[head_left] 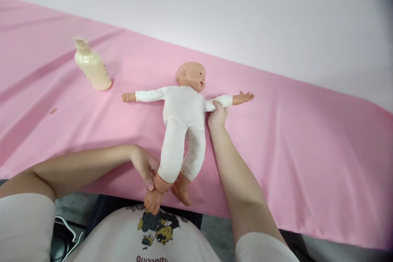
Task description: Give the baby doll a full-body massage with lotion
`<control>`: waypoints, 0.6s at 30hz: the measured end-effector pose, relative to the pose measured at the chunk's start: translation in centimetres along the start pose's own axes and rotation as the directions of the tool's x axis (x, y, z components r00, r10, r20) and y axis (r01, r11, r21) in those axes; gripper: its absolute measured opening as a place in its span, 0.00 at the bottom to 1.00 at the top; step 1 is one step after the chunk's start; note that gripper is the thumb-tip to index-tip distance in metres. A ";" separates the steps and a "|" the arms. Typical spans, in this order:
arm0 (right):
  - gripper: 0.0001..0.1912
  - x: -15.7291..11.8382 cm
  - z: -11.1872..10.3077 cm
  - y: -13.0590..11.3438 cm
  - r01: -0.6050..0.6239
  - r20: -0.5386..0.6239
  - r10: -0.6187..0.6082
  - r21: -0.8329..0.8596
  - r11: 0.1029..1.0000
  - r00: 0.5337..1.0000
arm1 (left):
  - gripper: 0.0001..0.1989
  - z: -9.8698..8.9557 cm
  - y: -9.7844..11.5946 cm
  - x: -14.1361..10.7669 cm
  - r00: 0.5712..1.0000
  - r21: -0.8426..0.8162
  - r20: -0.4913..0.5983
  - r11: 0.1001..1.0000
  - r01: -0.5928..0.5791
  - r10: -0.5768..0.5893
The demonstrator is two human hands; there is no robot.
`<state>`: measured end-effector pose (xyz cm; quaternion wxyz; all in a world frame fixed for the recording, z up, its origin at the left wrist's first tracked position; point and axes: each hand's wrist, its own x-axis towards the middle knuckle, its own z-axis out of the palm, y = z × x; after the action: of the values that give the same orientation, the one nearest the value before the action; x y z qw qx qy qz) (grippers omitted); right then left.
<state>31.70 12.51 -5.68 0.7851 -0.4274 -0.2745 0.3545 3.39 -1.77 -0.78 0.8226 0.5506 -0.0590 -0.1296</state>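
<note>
A baby doll (184, 106) with a white cloth body lies on its back, its head turned to the right and both arms stretched sideways. My left hand (145, 168) is closed around the ankle of the doll's leg on the left, just above its bare foot; some fingers are hidden behind the leg. My right hand (218, 114) grips the doll's arm on the right, thumb on top and the other fingers mostly hidden beneath it. The doll's second foot (182, 189) hangs near the table's front edge.
A pale yellow pump bottle (93, 67) stands at the back left on the pink cloth (291, 139) covering the table. A small brownish piece (53, 111) lies left of the doll. Behind the table is a white wall (245, 12).
</note>
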 end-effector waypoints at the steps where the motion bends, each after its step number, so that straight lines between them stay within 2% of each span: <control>1: 0.14 0.1 0.0 0.0 -0.014 -0.014 0.015 0.024 1.000 1.000 | 0.24 0.0 -0.2 -0.1 0.999 -0.001 0.013 0.999 0.039 -0.039; 3: 0.14 0.2 0.0 0.0 -0.021 -0.015 0.021 0.050 0.999 1.000 | 0.24 -0.1 -0.6 -0.3 0.994 0.001 0.036 0.994 0.107 -0.107; 5: 0.14 0.2 0.0 0.0 -0.005 -0.003 0.005 0.043 0.999 1.000 | 0.25 -0.2 -0.8 -0.5 0.993 -0.021 0.014 0.992 0.121 -0.121; 9: 0.14 -0.1 -0.2 0.1 0.081 0.046 -0.078 -0.044 0.996 0.996 | 0.29 -0.1 -0.7 -0.8 0.993 -0.141 -0.122 0.990 -0.020 0.002; 12: 0.13 -0.6 -0.3 -0.2 0.207 0.174 -0.179 -0.155 0.966 0.968 | 0.32 0.1 -0.9 -0.7 0.973 -0.247 -0.217 0.960 -0.132 0.078; 15: 0.12 -1.3 -0.1 -1.1 0.342 0.406 -0.212 -0.281 0.897 0.889 | 0.34 0.1 -1.3 -0.8 0.950 -0.316 -0.287 0.924 -0.216 0.124; 18: 0.12 -2.0 0.2 -2.1 0.567 0.641 -0.245 -0.360 0.741 0.727 | 0.36 -0.2 -1.7 -0.9 0.913 -0.294 -0.388 0.922 -0.252 0.126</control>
<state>31.07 10.20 -3.99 0.5792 -0.4314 -0.6672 0.1824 2.32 -1.92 -2.37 0.9099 0.4074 0.0627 0.0471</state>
